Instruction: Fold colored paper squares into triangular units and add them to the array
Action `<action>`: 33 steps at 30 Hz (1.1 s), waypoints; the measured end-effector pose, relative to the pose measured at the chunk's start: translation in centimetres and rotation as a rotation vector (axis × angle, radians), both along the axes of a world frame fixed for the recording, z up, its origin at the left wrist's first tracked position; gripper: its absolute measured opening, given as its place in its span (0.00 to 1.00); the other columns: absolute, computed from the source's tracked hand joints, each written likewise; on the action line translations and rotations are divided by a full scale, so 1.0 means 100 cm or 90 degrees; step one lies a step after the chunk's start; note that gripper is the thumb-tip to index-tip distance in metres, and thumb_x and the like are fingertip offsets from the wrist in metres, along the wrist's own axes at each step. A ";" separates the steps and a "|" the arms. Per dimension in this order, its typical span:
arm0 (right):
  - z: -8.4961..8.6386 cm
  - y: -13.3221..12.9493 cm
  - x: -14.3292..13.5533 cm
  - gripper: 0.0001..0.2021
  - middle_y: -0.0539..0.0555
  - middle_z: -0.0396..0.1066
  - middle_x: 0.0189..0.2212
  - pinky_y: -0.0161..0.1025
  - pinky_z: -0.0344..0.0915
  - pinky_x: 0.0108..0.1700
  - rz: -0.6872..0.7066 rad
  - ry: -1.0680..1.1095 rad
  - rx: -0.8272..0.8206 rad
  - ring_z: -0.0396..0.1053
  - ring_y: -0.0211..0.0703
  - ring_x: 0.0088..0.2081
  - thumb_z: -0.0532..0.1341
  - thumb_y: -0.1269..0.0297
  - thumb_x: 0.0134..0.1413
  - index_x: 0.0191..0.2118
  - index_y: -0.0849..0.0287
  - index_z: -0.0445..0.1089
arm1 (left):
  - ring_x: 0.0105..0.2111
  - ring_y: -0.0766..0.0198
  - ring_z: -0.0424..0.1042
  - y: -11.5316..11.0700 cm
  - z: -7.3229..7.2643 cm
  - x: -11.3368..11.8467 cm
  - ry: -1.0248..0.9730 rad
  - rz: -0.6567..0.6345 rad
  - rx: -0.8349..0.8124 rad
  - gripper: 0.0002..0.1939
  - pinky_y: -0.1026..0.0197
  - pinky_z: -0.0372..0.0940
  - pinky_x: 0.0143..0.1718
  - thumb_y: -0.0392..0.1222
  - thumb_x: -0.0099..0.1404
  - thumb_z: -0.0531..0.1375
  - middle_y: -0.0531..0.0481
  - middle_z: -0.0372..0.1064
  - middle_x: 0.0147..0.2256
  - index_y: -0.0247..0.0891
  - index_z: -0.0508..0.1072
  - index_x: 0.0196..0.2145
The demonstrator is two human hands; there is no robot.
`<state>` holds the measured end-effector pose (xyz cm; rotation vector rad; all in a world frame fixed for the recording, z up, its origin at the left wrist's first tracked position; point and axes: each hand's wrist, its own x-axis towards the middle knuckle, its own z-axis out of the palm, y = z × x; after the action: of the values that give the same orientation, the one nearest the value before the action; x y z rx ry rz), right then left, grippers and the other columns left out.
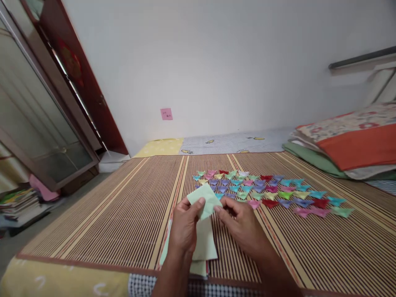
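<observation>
Between my two hands is a small pale green sheet of paper, held up at an angle with faint creases on it. My left hand pinches its left side, thumb on top. At the right corner, my right hand grips the paper between thumb and fingers. Below them, partly hidden by my left hand and forearm, lies a stack of pale green paper sheets on the striped mat. Beyond my hands, several rows of small folded paper boats in many colours stand on the mat.
The striped woven mat covers a bed against a white wall. Folded bedding is piled at the right. A pink note sticks to the wall. At the left are a dark red door, a glass-fronted cabinet and stacked books.
</observation>
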<state>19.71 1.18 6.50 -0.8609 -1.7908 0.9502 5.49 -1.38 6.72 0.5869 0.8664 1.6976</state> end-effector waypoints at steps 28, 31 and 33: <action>-0.033 0.033 -0.035 0.18 0.47 0.70 0.20 0.34 0.65 0.27 -0.039 0.309 -0.247 0.69 0.39 0.22 0.72 0.50 0.51 0.27 0.57 0.69 | 0.34 0.62 0.75 0.020 -0.031 -0.019 0.182 0.085 0.012 0.26 0.62 0.70 0.39 0.48 0.57 0.73 0.48 0.77 0.38 0.39 0.76 0.51; -0.036 0.029 -0.041 0.18 0.47 0.70 0.18 0.33 0.64 0.27 -0.016 0.295 -0.274 0.70 0.39 0.22 0.71 0.50 0.52 0.26 0.57 0.67 | 0.39 0.60 0.76 0.016 -0.032 -0.018 0.259 0.208 0.032 0.26 0.61 0.71 0.42 0.49 0.63 0.69 0.48 0.77 0.42 0.45 0.73 0.58; -0.039 0.029 -0.043 0.19 0.47 0.69 0.18 0.34 0.66 0.28 -0.026 0.310 -0.276 0.71 0.40 0.22 0.71 0.49 0.52 0.26 0.56 0.66 | 0.44 0.58 0.76 0.013 -0.032 -0.020 0.352 0.240 0.055 0.20 0.59 0.71 0.44 0.51 0.67 0.65 0.45 0.77 0.45 0.44 0.77 0.54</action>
<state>15.38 4.04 2.58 -0.8309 -1.1656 1.4132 3.44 -0.06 3.54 1.0299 1.3660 1.9491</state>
